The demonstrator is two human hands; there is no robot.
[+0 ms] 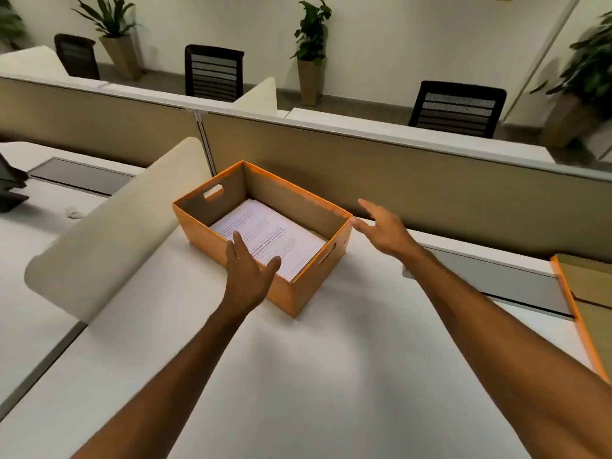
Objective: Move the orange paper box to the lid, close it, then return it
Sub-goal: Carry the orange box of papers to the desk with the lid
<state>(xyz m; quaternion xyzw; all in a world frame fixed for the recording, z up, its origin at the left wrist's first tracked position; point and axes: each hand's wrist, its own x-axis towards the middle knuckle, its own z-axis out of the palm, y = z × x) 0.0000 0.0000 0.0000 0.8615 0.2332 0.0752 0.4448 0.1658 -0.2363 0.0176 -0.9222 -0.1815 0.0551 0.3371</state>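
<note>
Orange paper box [231, 241] sits open-topped on the white counter [298, 376], turned at an angle: its long axis runs from far-left to near-right, one corner pointing toward the person. A stack of printed sheets [268, 240] lies flat inside. Cut-out handle slots show in both short end walls.

Left hand [246, 276]: fingers spread and empty, palm over the near long wall, thumb reaching over the rim above the sheets. Whether the palm touches the cardboard cannot be told; some motion blur.

Right hand [384, 231]: fingers spread and empty, fingertips just beside the box's right corner, apart from it or barely brushing.

Key relation: the box lies between the two hands, ahead of both. Left hand is the nearer, already at the wall. Right hand is off the corner, not yet at the right-end handle slot, which lies nearer the person and lower than its fingertips.

Lid [586, 293]: orange-edged, at the right frame edge on the counter, well apart from the box. Judgement: the carry goes rightward, and no grip is yet made.
</note>
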